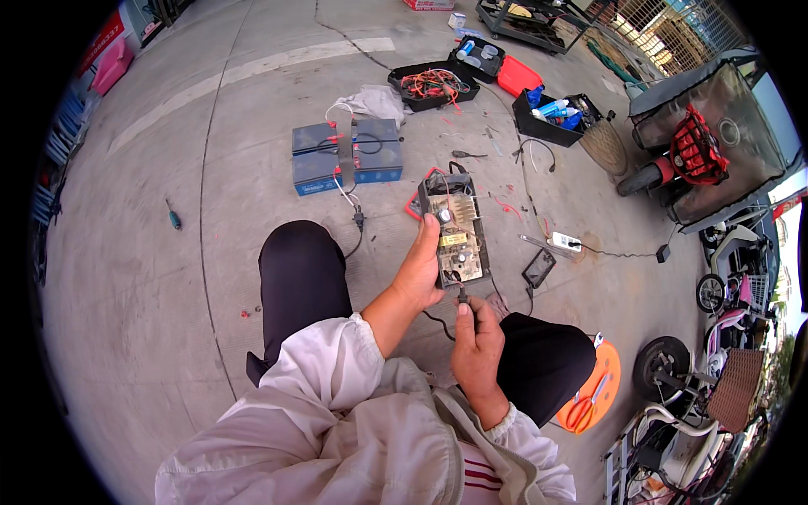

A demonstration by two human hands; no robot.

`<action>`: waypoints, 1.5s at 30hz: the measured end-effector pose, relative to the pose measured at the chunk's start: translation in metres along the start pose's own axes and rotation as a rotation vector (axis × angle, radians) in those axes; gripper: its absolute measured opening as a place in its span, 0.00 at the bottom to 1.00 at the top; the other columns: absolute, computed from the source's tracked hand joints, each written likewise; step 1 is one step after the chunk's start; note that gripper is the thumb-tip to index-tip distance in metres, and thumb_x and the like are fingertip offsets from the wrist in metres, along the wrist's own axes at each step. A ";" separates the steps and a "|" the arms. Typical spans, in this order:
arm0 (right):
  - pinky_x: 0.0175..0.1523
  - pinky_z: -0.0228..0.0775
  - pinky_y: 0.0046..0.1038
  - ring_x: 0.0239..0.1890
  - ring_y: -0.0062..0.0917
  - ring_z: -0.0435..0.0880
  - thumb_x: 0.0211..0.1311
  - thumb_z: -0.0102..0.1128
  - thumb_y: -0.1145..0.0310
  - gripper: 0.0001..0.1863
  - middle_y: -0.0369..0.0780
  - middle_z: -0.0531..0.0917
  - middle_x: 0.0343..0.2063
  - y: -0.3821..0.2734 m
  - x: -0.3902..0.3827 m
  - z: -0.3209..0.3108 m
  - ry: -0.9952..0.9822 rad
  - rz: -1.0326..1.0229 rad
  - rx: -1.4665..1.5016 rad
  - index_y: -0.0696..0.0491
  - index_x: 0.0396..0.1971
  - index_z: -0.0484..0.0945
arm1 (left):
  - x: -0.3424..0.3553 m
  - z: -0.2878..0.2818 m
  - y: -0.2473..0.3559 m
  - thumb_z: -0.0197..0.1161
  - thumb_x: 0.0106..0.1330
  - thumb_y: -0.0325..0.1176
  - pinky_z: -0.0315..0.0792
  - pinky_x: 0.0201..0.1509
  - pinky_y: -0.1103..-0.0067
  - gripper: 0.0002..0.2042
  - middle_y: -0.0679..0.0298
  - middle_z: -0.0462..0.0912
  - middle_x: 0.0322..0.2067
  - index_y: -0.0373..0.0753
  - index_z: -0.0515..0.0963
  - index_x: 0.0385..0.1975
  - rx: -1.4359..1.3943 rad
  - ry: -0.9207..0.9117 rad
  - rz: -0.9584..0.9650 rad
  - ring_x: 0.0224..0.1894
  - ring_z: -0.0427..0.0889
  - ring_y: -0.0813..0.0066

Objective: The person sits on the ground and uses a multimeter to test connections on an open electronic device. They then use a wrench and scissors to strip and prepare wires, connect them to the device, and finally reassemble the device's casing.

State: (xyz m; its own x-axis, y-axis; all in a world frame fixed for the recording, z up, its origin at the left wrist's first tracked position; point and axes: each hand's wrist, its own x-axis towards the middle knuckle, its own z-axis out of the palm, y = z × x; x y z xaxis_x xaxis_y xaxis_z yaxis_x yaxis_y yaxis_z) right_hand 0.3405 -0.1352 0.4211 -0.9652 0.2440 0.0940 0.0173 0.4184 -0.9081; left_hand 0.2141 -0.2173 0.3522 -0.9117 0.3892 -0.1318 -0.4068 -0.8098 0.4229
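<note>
My left hand (415, 271) is wrapped round the side of an opened battery charger (459, 240), whose circuit board and metal heat sink lie bare. In my right hand (478, 352), thumb and fingers pinch a black cable plug (463, 295) at the charger's near end. Whether the plug is seated in the case cannot be made out. A red-edged object (412, 205) shows partly from behind the charger. Beyond my left knee stands a blue battery pack (316, 172), its batteries linked by wires. A black connector (358, 217) on a cord lies just in front of it.
Farther off are a black tray of tangled wires (433, 87) and a black box with blue bottles (551, 118). A white power strip (566, 241) and a black adapter (539, 268) lie rightward. Orange scissors (582, 412) rest on an orange stool. A screwdriver (173, 215) lies left.
</note>
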 end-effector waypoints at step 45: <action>0.29 0.61 0.13 0.25 0.08 0.71 0.68 0.60 0.78 0.08 0.33 0.82 0.28 0.004 0.008 0.013 0.029 0.141 0.489 0.58 0.43 0.73 | -0.008 0.000 -0.009 0.35 0.67 0.73 0.82 0.51 0.65 0.42 0.51 0.81 0.50 0.39 0.69 0.61 -0.008 0.007 -0.104 0.48 0.84 0.58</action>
State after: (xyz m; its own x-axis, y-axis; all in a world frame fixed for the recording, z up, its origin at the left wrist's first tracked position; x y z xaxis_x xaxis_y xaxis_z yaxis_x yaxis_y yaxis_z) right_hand 0.3294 -0.1429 0.4128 -0.9546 0.2953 -0.0386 0.0164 -0.0774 -0.9969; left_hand 0.2248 -0.2125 0.3496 -0.8651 0.4680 -0.1806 -0.4993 -0.7686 0.3999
